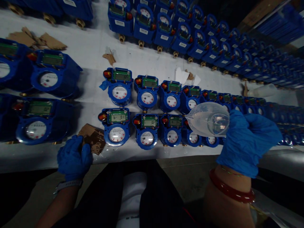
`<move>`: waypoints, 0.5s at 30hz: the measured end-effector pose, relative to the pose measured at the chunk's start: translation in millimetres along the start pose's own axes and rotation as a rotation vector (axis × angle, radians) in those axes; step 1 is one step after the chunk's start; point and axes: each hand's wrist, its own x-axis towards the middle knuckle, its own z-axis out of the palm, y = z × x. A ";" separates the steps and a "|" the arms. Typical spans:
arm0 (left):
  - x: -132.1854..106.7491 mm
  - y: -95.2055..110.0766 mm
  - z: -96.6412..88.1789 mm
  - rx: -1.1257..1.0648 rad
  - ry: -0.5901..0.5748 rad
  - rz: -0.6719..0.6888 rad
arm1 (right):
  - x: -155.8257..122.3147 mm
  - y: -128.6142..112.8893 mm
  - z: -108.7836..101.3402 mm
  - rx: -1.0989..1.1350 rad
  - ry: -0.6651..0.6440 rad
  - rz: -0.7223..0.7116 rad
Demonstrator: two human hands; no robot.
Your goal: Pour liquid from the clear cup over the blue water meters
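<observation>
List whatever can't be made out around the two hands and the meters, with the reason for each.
All in the head view:
Right hand: some fingers, hidden by the hand itself and the clear cup.
Left hand: whether it grips the cardboard; its own fingers cover the contact.
Meters overlapped by the cup: partly covered.
Top-left meters: dials, cut off by the top edge.
Far-right meters: readings, too small and blurred.

Cardboard scrap between meters on the table
</observation>
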 end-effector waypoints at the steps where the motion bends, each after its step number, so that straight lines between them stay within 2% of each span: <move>1: -0.2 -0.3 0.2 -0.003 0.001 -0.001 | 0.6 -0.1 -0.5 -0.005 0.003 0.001; 15: 1.7 3.5 -3.0 -0.002 -0.005 0.003 | 6.3 3.8 -1.4 0.016 0.039 -0.053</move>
